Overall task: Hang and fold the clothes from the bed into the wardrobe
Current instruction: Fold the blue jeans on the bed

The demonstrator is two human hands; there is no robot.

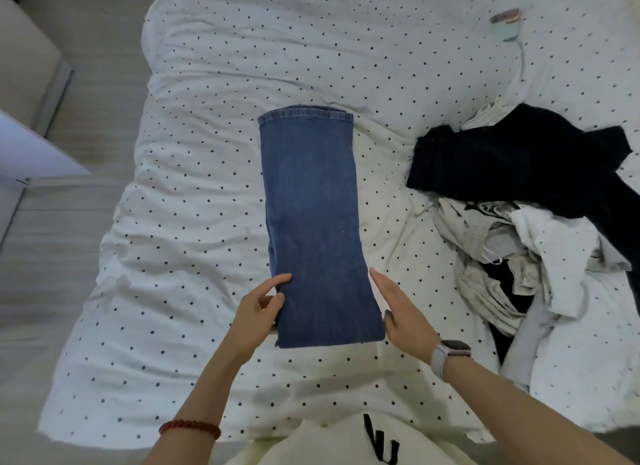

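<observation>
Head view is looking down past a pale garment with black lettering (377, 444) at the person's front to both forearms, which are reaching out over the bed (194, 173). Behind the left hand (258, 312), a red beaded bracelet (189, 427) is circling the wrist, and behind the right hand (401, 308) a watch with a pale strap (446, 355) is sitting on the wrist. Between the two hands the folded blue jeans (311, 222) are lying in a long strip on the dotted white duvet, near end closest to the person. The left hand is pinching the near left edge of the jeans, with thumb on top and fingers curling at the edge. The right hand is lying flat with straight fingers along the near right edge, touching the denim without gripping it. Beyond the fingertips the jeans are stretching away to a stitched hem at the far end. To the right of the right hand a heap of white and grey clothes (519, 256) is lying crumpled, and farther off, past that heap, a dark navy garment (512, 163) is sprawling. Farthest away, up to the right, a small pink and pale green object (507, 23) is resting on the duvet.
</observation>
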